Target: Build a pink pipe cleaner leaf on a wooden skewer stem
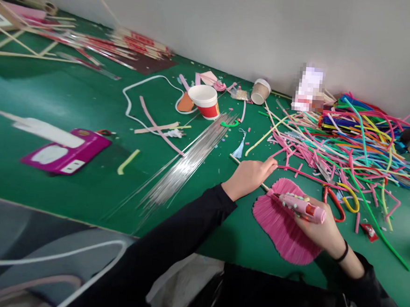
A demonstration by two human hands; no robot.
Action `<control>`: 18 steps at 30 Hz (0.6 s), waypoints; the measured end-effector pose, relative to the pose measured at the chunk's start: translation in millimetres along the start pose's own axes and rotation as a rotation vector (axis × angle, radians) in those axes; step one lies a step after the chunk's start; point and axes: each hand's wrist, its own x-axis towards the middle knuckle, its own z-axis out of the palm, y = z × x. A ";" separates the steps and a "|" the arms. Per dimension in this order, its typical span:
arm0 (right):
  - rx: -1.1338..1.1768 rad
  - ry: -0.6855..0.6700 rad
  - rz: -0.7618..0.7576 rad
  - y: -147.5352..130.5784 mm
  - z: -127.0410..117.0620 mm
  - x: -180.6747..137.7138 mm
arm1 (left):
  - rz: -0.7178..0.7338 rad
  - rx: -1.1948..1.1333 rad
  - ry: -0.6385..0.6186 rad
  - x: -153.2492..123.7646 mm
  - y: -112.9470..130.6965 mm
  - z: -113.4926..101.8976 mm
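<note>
A pink pleated, fan-shaped piece point(292, 241) made of fuzzy strips lies on the green table, with a thin wooden stick point(235, 159) running out from its narrow end. My left hand point(247, 177) is closed around that stick, fingertips near some pink pipe cleaners point(289, 160). In my right hand point(321, 229) is a pink pen-shaped tool point(301, 207) dotted with pale beads and bearing a red patch. Its tip points at the spot where stick and pink piece meet. Whether the tip touches is too small to tell.
Red-and-yellow-handled scissors point(335, 202) and a heap of coloured pipe cleaners point(360, 141) lie to the right. Left are thin metal wires point(190, 162), a red-and-white paper cup point(206, 102), a white cord point(128, 96) and a purple package point(75, 151). A wall stands behind the table.
</note>
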 end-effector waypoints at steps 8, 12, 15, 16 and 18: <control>-0.097 -0.014 0.005 3.5 5.2 3.6 | 0.008 0.000 0.002 1.0 -0.2 0.3; -0.025 -0.046 0.040 5.2 5.5 2.7 | 0.003 -0.005 0.000 1.2 -0.6 0.8; 0.066 -0.051 0.060 3.7 3.8 2.4 | 0.002 -0.010 0.007 1.1 -1.2 1.2; 0.103 -0.053 0.067 2.5 2.6 2.8 | 0.001 -0.011 0.010 1.1 -1.3 1.2; 0.200 -0.060 0.077 -0.6 -1.0 4.7 | -0.002 -0.007 0.014 1.2 -1.1 0.8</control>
